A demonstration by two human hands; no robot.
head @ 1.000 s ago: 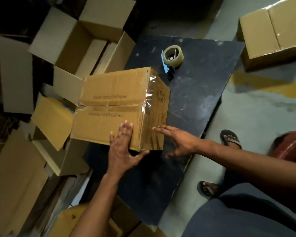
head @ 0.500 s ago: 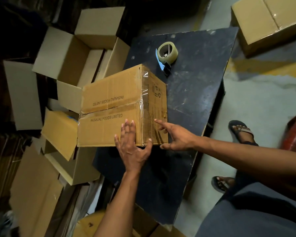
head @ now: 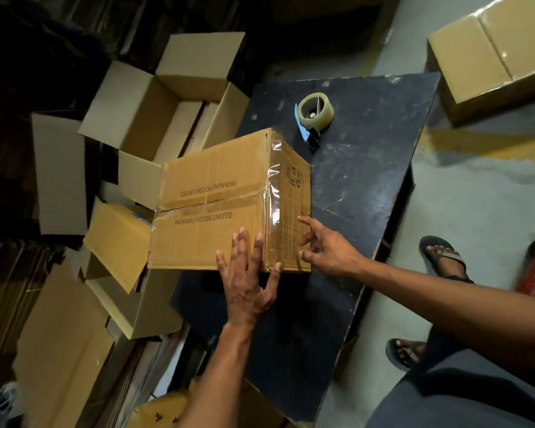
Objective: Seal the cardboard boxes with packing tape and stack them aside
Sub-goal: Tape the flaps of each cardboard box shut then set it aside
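- Box (head: 217,208) with taped seam, printed "PATANJALI FOODS LIMITED", lies on the dark tabletop (head: 352,186), overhanging its left edge, long axis running left-right.
- Left hand (head: 244,273), fingers straight, presses its top; right hand (head: 328,248), fingers spread, touches the end face.
- Tape dispenser (head: 314,115) sits beyond the hands; open empty boxes (head: 155,118) lie left of them.

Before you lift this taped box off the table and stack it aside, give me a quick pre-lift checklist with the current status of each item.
1. Top seam of the box taped: ok, clear tape runs along it and down the end face.
2. Left hand on the box: ok, flat on top at the near corner.
3. Right hand on the box: ok, fingers touch the end face.
4. Tape dispenser clear of the box: ok, apart on the table.
5. Underside taped: cannot tell.
6. Stacking spot: sealed box on the floor, ok.
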